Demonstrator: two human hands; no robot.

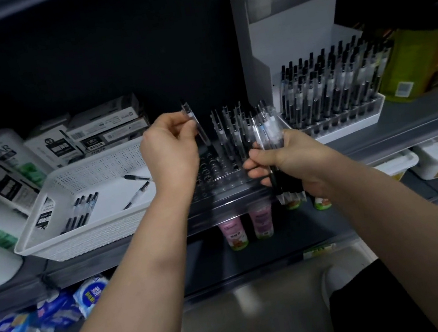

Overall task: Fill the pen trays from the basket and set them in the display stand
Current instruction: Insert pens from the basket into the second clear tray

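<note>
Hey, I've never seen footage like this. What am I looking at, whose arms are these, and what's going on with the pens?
There is no machine here. One camera worn on a person's head looks down at their own bare arms at a shop shelf. The left hand pinches a single pen over a clear tray of holes, partly filled with upright pens. The right hand grips a bundle of pens. A white basket on the left holds a few loose pens. On the right, a grey display stand carries a full tray.
</note>
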